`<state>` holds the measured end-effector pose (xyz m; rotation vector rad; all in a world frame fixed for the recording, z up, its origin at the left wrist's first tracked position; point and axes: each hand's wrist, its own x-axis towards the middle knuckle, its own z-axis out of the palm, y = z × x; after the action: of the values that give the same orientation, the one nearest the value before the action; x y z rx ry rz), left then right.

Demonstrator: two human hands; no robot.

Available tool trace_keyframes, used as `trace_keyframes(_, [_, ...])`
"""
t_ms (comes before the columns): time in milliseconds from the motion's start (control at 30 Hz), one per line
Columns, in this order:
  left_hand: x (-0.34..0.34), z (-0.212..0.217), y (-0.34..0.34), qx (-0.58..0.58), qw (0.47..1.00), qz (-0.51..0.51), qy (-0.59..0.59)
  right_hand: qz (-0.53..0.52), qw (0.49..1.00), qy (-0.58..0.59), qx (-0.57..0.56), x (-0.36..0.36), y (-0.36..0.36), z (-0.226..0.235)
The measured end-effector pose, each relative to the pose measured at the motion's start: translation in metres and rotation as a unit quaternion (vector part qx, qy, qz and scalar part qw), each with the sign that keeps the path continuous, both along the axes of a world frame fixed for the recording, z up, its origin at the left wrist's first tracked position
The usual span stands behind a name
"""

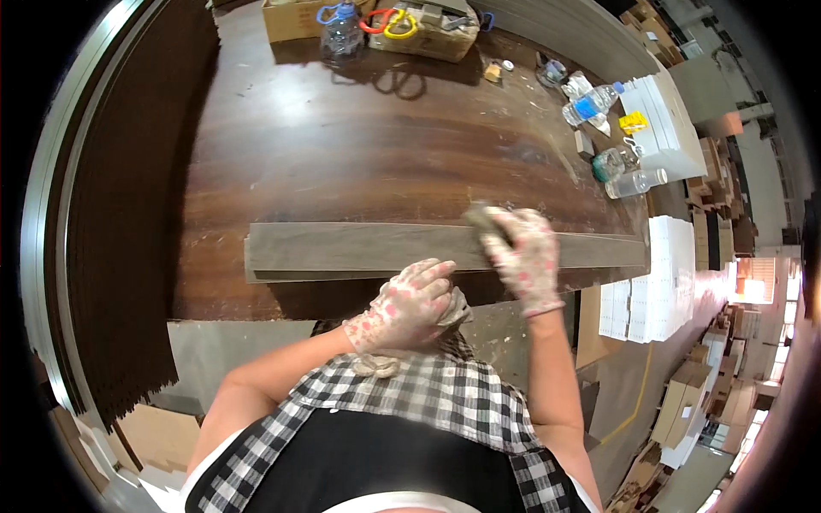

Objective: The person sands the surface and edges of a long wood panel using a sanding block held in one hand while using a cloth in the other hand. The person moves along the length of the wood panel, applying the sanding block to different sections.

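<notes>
A long grey-brown wooden plank (359,248) lies across the near edge of a dark brown worktable (342,145). My right hand (523,256), in a white glove with pink spots, presses a small grey pad (481,215) onto the plank's far edge. My left hand (409,306), gloved the same way, is closed on a crumpled grey cloth (457,309) just below the plank's near edge, close to my chest. Both forearms come up from the lower edge.
At the table's far side stand a cardboard box (295,19) and a tray with red and yellow-handled scissors (389,21), and a clear bottle (340,30). More plastic bottles (590,104) lie at the right. White stacked panels (658,282) stand on the right, dark boards (120,214) on the left.
</notes>
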<state>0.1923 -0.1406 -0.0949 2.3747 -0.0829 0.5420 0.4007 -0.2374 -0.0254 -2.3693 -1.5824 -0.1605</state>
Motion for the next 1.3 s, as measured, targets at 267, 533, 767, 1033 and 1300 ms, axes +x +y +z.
trace_keyframes(267, [0.014, 0.007, -0.010, 0.037, 0.996, 0.078, 0.003, -0.040, 0.999, 0.021, -0.015, 0.045, -0.030, 0.013])
trace_keyframes(533, [0.033, 0.036, -0.028, 0.067, 0.984, 0.132, 0.096, -0.199, 0.974, -0.101, -0.039, 0.174, -0.145, -0.011])
trace_keyframes(767, [0.126, 0.075, -0.060, 0.121, 0.969, 0.120, 0.180, -0.010, 0.998, 0.046, 0.036, 0.128, -0.107, -0.004])
trace_keyframes(1033, [0.149, 0.053, -0.069, 0.115, 0.963, 0.144, 0.196, -0.199, 0.977, -0.078, 0.011, 0.291, -0.234, -0.005])
trace_keyframes(1300, [0.143, 0.040, -0.067, 0.126, 0.969, 0.162, 0.135, 0.000, 0.995, 0.009, 0.097, 0.238, -0.184, -0.005])
